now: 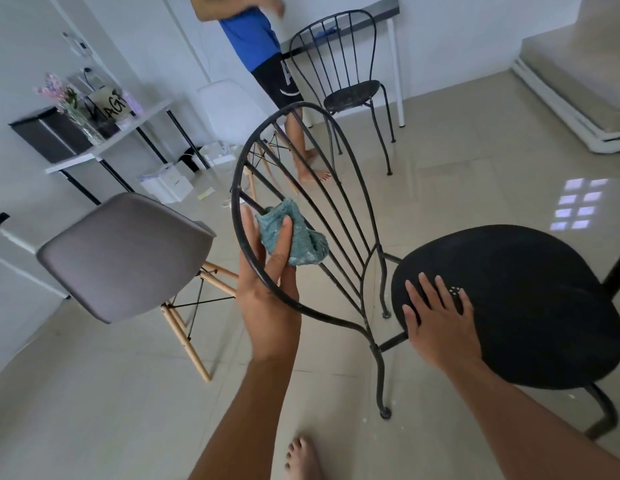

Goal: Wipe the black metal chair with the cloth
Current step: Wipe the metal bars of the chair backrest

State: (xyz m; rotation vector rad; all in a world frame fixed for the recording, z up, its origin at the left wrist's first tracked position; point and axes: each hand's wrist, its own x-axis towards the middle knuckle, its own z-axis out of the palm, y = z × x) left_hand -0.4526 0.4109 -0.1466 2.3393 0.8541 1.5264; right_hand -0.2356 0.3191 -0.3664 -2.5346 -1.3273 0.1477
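The black metal chair (509, 299) is tipped toward me, its round seat at the right and its hooped, barred back reaching left. My left hand (267, 292) holds a bunched teal cloth (294, 233) against the bars just inside the back's outer hoop, fingers and thumb pinching it. The hoop crosses in front of my palm. My right hand (436, 317) lies flat on the near left edge of the seat, fingers spread and straight.
A grey shell chair (128, 251) with wooden legs stands close on the left. A second black metal chair (350, 88) stands at the back by a white-legged table. A person in a blue shirt (253, 36) stands behind. A shelf (104, 143) with clutter lines the left wall. My bare foot (301, 459) rests on the tiled floor.
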